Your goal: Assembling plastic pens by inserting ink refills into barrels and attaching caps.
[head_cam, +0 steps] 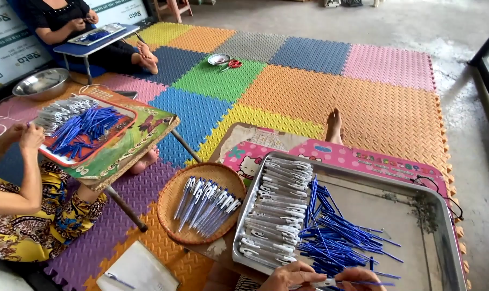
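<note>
At the bottom edge my left hand (292,277) and my right hand (357,280) meet over the near rim of a metal tray (417,215). Between them they hold a white pen barrel (325,282) with a thin blue refill (366,282) sticking out to the right. The tray holds several white pen barrels (277,210) stacked on its left side and a loose heap of blue refills (336,237) in the middle. Left of the tray, a round woven basket (174,202) carries several assembled white-and-blue pens (207,202).
The tray sits on a pink low table (363,156). A person at left works at another low table (120,145) with a red tray of pen parts (83,126). A second person sits at back left. A notebook (139,269), a steel bowl (39,83) and scissors (232,64) lie on coloured foam mats.
</note>
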